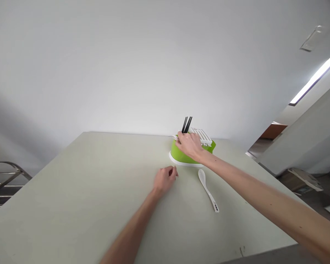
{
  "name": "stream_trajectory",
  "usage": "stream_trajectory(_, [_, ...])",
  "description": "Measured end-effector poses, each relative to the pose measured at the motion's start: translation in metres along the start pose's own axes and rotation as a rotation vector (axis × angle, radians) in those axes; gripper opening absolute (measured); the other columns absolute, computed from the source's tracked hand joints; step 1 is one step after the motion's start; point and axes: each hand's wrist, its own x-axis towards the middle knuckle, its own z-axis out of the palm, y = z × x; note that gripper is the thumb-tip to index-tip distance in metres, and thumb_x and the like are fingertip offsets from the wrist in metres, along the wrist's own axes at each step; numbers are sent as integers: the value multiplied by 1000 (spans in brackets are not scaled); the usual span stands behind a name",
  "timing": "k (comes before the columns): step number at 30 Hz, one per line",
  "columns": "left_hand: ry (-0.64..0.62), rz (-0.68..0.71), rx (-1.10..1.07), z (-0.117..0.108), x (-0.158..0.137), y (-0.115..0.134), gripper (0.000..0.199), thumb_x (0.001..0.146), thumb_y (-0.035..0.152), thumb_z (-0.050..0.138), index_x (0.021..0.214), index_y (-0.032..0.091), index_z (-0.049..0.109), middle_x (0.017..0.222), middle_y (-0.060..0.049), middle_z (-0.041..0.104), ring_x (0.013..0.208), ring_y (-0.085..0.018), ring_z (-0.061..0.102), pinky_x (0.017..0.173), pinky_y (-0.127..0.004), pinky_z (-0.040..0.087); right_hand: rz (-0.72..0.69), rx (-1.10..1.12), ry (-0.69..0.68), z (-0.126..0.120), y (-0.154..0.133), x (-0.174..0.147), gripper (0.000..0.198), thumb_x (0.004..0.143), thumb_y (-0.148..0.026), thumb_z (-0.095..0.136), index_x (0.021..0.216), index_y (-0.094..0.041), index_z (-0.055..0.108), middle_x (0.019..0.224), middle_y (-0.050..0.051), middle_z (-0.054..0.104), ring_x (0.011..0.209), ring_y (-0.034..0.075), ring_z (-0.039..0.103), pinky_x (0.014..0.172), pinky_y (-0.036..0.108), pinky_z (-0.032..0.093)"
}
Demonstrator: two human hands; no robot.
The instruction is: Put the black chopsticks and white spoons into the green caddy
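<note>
A green cutlery holder (pixel 178 154) with a white base stands near the back of the table. Black chopsticks (pixel 187 124) rise out of it, and a white slotted rack (pixel 202 135) sits on its right part. My right hand (pixel 190 145) is closed over the holder's left side. A small white tip shows beside its fingers; most of whatever it belongs to is hidden. On the table in front of the holder rests my left hand (pixel 165 180), fingers curled in, with nothing visible in them. A white spoon (pixel 208 189) lies below my right forearm, bowl toward the holder.
The pale table (pixel 85 198) runs back to a plain wall (pixel 126 73). A metal rack (pixel 8 176) stands beyond the left edge. On the floor to the right is a cardboard box (pixel 299 179).
</note>
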Motion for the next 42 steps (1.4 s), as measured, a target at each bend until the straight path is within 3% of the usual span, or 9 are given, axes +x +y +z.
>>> stream_trajectory(4, [0, 12, 8, 0, 0, 0, 47, 98, 43, 40, 67, 21, 68, 60, 0, 62, 54, -14, 50, 59, -28, 32, 39, 35, -75, 2, -3, 4, 32, 103, -28, 44, 119, -11, 66, 99, 21, 78, 94, 32, 75, 81, 36, 45])
stream_trajectory(11, [3, 4, 19, -1, -1, 1, 48, 98, 43, 40, 68, 21, 69, 63, -1, 65, 54, -15, 51, 58, -28, 32, 79, 113, -88, -7, 2, 2, 52, 107, -57, 37, 111, -14, 67, 99, 21, 77, 97, 33, 74, 84, 36, 48])
stream_trajectory(15, [-3, 1, 25, -1, 0, 0, 47, 98, 43, 40, 69, 21, 70, 64, -1, 66, 53, -15, 51, 57, -28, 33, 155, 239, -4, -16, 13, 10, 40, 110, -32, 28, 128, -11, 56, 108, 21, 75, 100, 32, 73, 82, 35, 48])
stream_trajectory(20, [-3, 6, 31, -2, 0, 1, 49, 98, 46, 39, 68, 21, 70, 64, -1, 67, 54, -15, 52, 58, -28, 34, 220, 331, -149, -17, 25, 30, 39, 101, -16, 43, 138, -8, 50, 122, 25, 70, 105, 35, 71, 78, 35, 49])
stream_trajectory(25, [-1, 6, 35, -3, 0, 0, 50, 99, 48, 39, 69, 21, 70, 63, -1, 66, 55, -15, 53, 58, -28, 35, 180, 316, -211, -6, 20, 42, 32, 96, -12, 52, 125, -11, 65, 118, 23, 73, 105, 33, 71, 78, 34, 51])
stream_trajectory(32, [-3, 8, 38, -1, 1, -1, 50, 99, 46, 39, 69, 22, 71, 63, -1, 67, 54, -15, 53, 58, -28, 35, 84, 311, -194, 4, 13, 47, 47, 100, -20, 53, 147, -15, 56, 138, 18, 67, 127, 30, 64, 98, 33, 48])
stream_trajectory(42, [-6, 13, 25, 0, 0, 0, 49, 98, 45, 40, 68, 22, 70, 62, -1, 66, 54, -15, 51, 58, -28, 34, 14, 303, -134, 2, 15, 44, 46, 103, -14, 45, 144, -22, 62, 127, 10, 76, 125, 25, 65, 99, 31, 46])
